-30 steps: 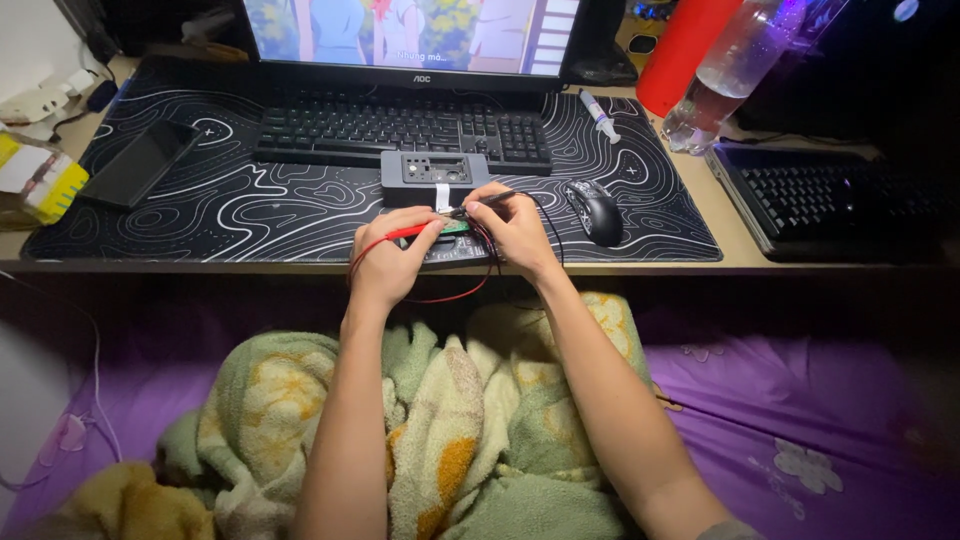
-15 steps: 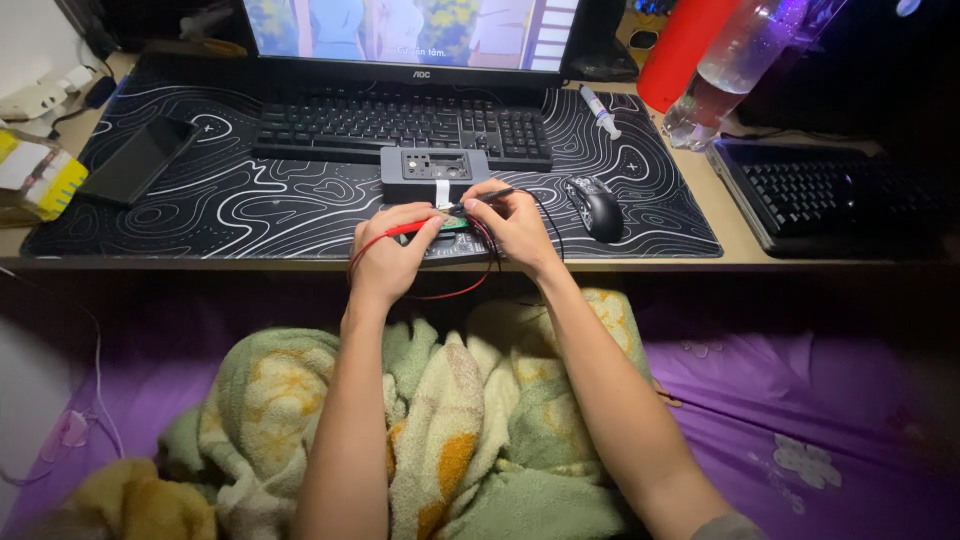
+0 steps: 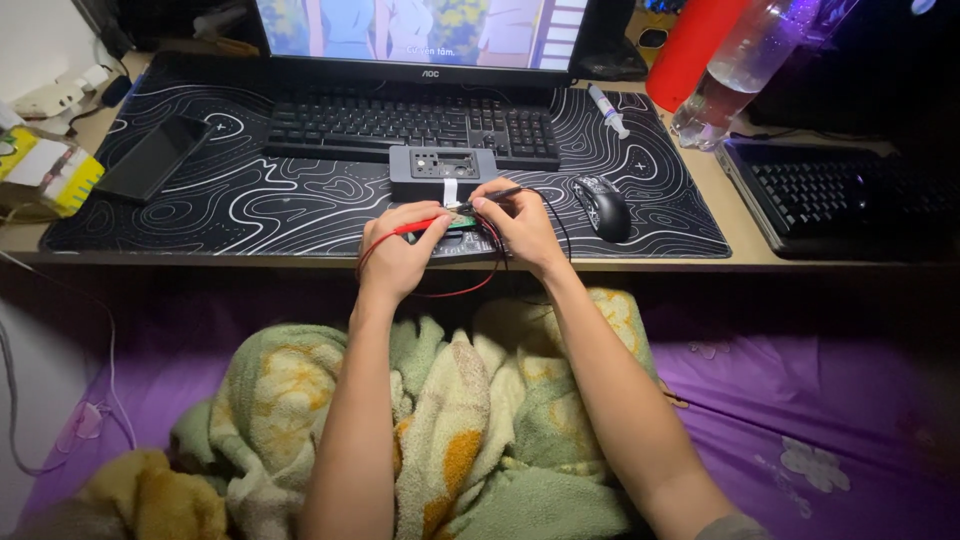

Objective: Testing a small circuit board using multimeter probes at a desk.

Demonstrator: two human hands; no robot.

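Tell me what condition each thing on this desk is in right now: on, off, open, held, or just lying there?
Monitor: switched on, showing a picture.
Phone: screen dark, lying flat.
Grey case: lying on the mat, unheld.
Red probe: held in the left hand.
Black probe: held in the right hand.
Circuit board: lying under both probe tips.
Mouse: untouched.

Most of the green circuit board is covered by the left hand and right hand; what lies under the fingers cannot be told. Beyond the board, the monitor is cut off by the top edge.
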